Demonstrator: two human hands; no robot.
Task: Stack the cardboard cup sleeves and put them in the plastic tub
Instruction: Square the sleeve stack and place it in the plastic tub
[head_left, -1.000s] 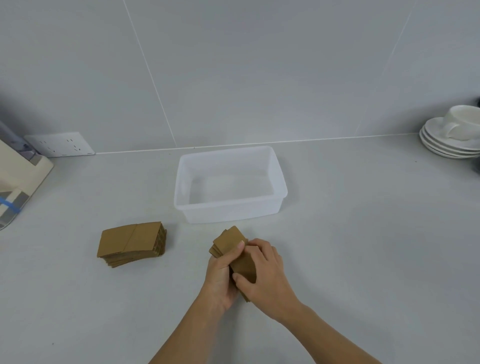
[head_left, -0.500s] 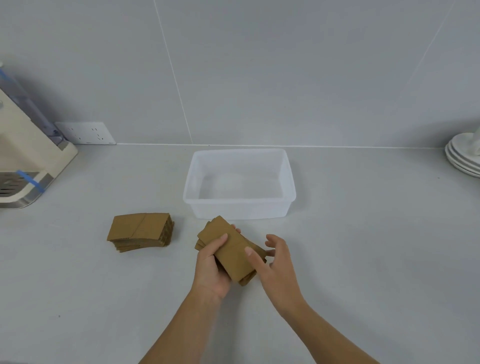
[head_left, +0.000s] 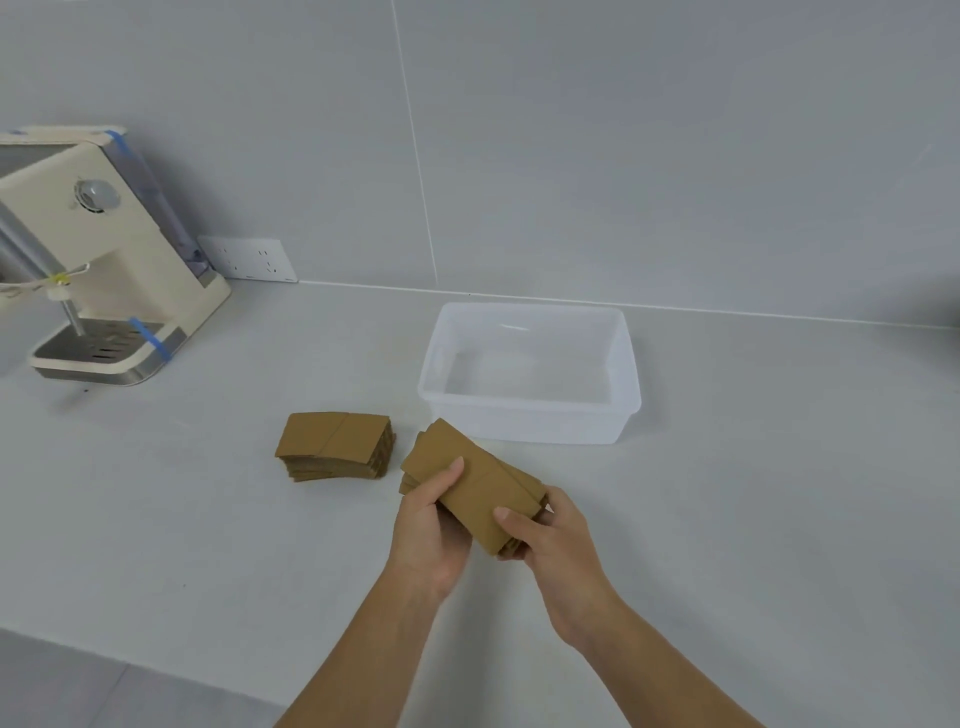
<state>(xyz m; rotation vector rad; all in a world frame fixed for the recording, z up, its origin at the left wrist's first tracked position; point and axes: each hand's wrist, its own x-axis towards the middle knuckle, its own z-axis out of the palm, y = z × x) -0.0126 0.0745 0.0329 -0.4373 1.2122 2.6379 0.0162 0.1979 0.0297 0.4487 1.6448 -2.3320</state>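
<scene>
Right hand (head_left: 558, 540) has closed its grip onto the held sleeves (head_left: 470, 483).

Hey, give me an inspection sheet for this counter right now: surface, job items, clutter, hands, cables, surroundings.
Surface: pale grey counter, no spills seen.
Job's things: held sleeve stack, tilted, in front of the plastic tub; the tub is empty; second sleeve stack lies flat to the left, untouched.
Clutter: nothing seen.
Grippers: left hand and right hand both grip the held stack, fingers over its top face.
Cables: a pale cord hangs at the coffee machine's wand; nothing else seen.
Surroundings: cream coffee machine far left; wall socket; grey tiled wall.
</scene>
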